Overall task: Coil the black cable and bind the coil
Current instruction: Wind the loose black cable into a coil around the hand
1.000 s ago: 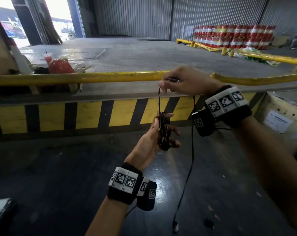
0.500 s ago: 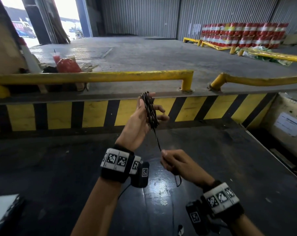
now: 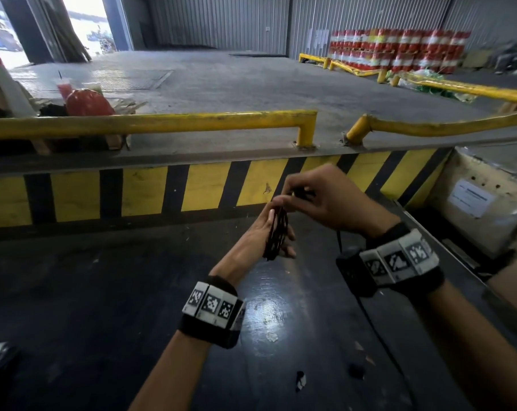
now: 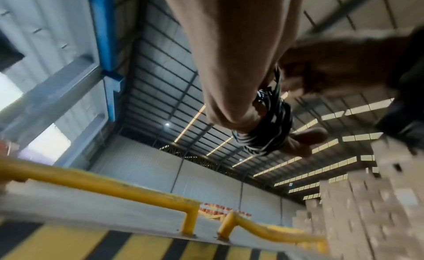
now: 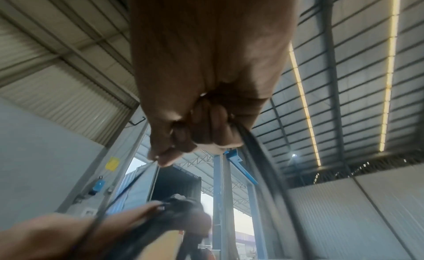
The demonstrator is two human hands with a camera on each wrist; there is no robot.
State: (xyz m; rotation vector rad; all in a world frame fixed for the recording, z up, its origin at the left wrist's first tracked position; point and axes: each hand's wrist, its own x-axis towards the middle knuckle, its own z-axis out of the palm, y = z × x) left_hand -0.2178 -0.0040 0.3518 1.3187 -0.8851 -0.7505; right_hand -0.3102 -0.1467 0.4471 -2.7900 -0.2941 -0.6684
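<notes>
Over a dark, glossy tabletop [image 3: 132, 292] edged by a yellow-and-black striped barrier [image 3: 207, 191], the left hand [image 3: 269, 232] served as the form, its straight fingers wrapped in many glossy turns of the thin black cable [image 3: 276, 235]. Just above it, the right hand [image 3: 331, 200] kept a clenched grip on the cable's free run, pinching it between thumb and fingertips [image 5: 160, 158] beside the coil [image 4: 263, 129].

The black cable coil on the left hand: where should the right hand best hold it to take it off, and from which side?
Probably pinch the coil across its middle, where the loops bunch into one narrow, upright bundle over the left hand. Come from the open palm side, the person's right, since the hand itself blocks the other side. The right hand already pinches the free strand just above.
</notes>
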